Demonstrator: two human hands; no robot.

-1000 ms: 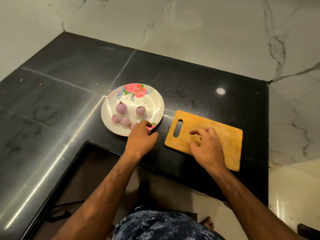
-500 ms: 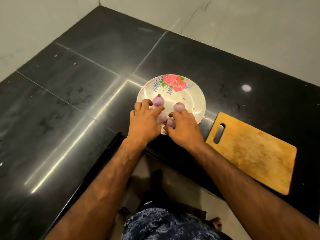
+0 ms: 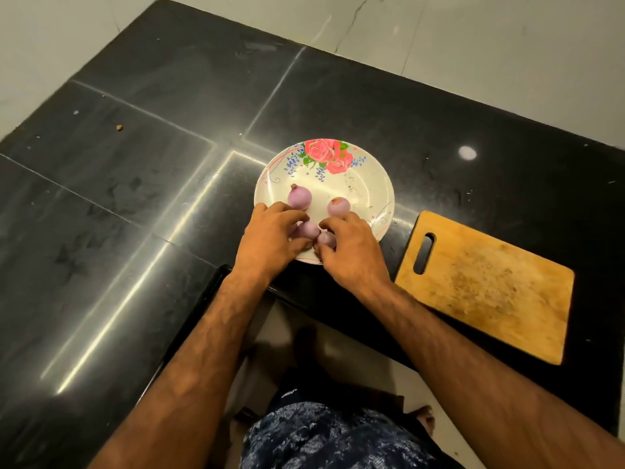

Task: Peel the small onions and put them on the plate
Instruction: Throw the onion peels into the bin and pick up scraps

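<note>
Onions point(image 3: 299, 198) lie on the plate point(image 3: 368, 184), directly ahead of both hands. Left hand point(image 3: 270, 242) curls round the middle onion point(image 3: 308, 229), right hand point(image 3: 351, 257) pinches the near onion point(image 3: 327, 239); these two touch each other.

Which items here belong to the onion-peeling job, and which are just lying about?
Job: small onions, floral plate, left hand and right hand, both on onions.
Lying about: wooden cutting board, crumb on the black countertop.

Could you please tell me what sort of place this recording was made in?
Most likely a home kitchen: a black stone counter, a cutting board, and onions on a plate.
</note>
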